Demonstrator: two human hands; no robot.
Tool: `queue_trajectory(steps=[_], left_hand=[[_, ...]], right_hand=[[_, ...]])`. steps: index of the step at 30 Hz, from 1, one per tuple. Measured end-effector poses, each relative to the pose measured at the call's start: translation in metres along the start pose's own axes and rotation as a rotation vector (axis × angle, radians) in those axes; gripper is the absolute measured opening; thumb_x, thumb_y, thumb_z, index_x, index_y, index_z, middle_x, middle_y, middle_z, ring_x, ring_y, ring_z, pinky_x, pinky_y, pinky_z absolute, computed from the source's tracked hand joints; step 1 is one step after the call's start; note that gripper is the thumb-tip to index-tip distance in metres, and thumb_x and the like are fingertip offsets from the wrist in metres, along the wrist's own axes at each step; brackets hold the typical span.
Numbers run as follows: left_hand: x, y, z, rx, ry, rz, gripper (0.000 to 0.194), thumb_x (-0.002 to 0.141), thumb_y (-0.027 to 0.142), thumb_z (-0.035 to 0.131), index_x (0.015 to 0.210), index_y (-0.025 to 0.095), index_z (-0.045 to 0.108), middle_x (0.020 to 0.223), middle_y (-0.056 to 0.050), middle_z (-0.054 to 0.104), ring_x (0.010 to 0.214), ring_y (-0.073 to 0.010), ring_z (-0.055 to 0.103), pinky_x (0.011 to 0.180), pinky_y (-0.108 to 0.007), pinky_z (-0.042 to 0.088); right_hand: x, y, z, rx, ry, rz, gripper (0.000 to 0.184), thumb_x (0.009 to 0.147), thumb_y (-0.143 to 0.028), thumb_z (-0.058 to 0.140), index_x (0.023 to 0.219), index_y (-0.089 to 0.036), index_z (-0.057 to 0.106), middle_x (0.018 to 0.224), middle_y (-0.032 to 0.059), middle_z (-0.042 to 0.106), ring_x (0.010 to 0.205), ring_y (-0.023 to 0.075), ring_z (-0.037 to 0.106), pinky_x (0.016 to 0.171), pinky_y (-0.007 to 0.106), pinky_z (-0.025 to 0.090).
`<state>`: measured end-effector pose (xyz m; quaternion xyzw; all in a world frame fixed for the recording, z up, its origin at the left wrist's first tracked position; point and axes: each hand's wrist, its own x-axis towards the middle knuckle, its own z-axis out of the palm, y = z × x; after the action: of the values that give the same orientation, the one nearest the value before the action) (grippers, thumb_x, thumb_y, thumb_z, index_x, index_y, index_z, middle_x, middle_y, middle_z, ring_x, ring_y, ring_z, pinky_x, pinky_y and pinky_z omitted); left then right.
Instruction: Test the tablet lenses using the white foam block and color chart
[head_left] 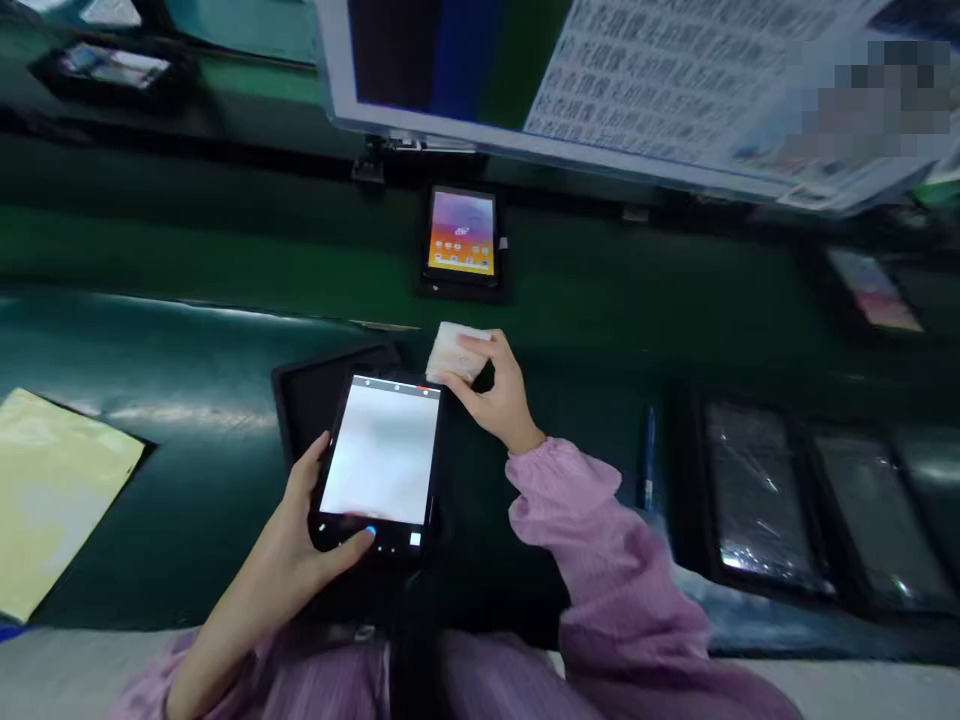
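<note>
A tablet (384, 455) with a bright, nearly white screen is gripped along its left and lower edges by my left hand (304, 530). The thumb of that hand lies over the lower part of the screen. Pinched between the thumb and fingers of my right hand (495, 390) is a small white block (456, 350), close to the tablet's upper right corner. Whether the block touches the tablet I cannot tell. Partly hidden behind the tablet is a black tray (304, 400).
Another tablet (463, 235) with a lit home screen lies ahead, below a large monitor (600, 80). At right are a blue pen (649, 455) and dark wrapped tablets (761, 490) in black trays. A yellow sheet (64, 490) lies left on the green mat (195, 400).
</note>
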<state>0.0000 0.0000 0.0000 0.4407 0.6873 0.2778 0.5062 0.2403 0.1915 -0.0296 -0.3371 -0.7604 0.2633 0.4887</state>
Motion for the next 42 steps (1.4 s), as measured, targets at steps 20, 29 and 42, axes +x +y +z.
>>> queue_trajectory(steps=[20, 29, 42], left_hand=[[-0.0007, -0.0067, 0.0008, 0.044, 0.033, 0.012, 0.107, 0.08, 0.051, 0.08, 0.162, 0.032, 0.014, 0.168, -0.012, 0.03, 0.158, -0.0377, 0.023, 0.127, -0.063, 0.021], [-0.0014, -0.0052, 0.0008, 0.072, 0.03, 0.035, 0.107, 0.081, 0.05, 0.079, 0.163, 0.031, 0.013, 0.167, -0.014, 0.032, 0.157, -0.0393, 0.025, 0.124, -0.063, 0.028], [-0.0026, -0.0021, 0.0005, 0.091, 0.019, 0.046, 0.108, 0.082, 0.047, 0.078, 0.164, 0.032, 0.01, 0.169, -0.013, 0.029, 0.156, -0.0385, 0.027, 0.124, -0.062, 0.029]], right_hand=[[0.0012, -0.0019, -0.0041, -0.066, -0.035, -0.038, 0.036, 0.095, -0.032, 0.074, 0.127, -0.032, 0.058, 0.108, 0.0047, 0.057, 0.099, 0.0268, 0.062, 0.076, 0.04, 0.058], [0.0022, -0.005, -0.0073, -0.168, -0.088, -0.145, 0.043, 0.097, -0.019, 0.069, 0.132, -0.037, 0.053, 0.114, 0.0043, 0.054, 0.101, 0.0253, 0.061, 0.078, 0.039, 0.057], [0.0005, -0.0052, -0.009, -0.228, -0.113, -0.174, 0.044, 0.095, -0.016, 0.065, 0.133, -0.035, 0.052, 0.118, 0.0051, 0.055, 0.1, 0.0247, 0.062, 0.078, 0.038, 0.058]])
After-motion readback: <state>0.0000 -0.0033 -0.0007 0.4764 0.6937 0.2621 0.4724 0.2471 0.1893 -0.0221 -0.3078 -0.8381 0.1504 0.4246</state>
